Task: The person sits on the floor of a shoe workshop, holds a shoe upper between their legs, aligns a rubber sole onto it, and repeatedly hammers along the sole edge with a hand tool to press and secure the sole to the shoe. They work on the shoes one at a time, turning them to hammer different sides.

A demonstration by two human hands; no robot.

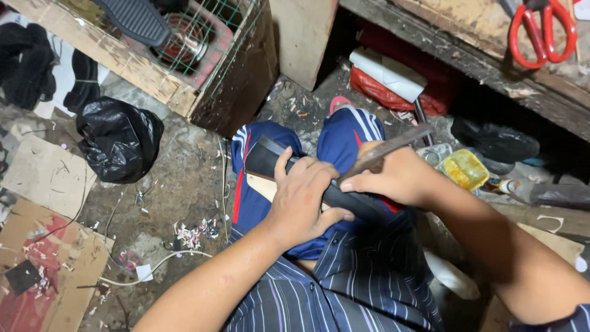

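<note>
Closest in, the left hand (301, 206) grips a black shoe sole (319, 184) lying across the blue-trousered lap, while the right hand (399, 178) holds a long flat blade (387, 149) against its edge. Judging by the scraps (196, 233) on the floor, trimming seems underway, not finished. Farther off, red scissors (544, 31) rest on the counter (479, 55).

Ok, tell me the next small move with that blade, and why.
Probably draw the blade along the black piece's edge. The right hand holds it angled against the piece, and the left hand pins the piece on the lap.
</note>
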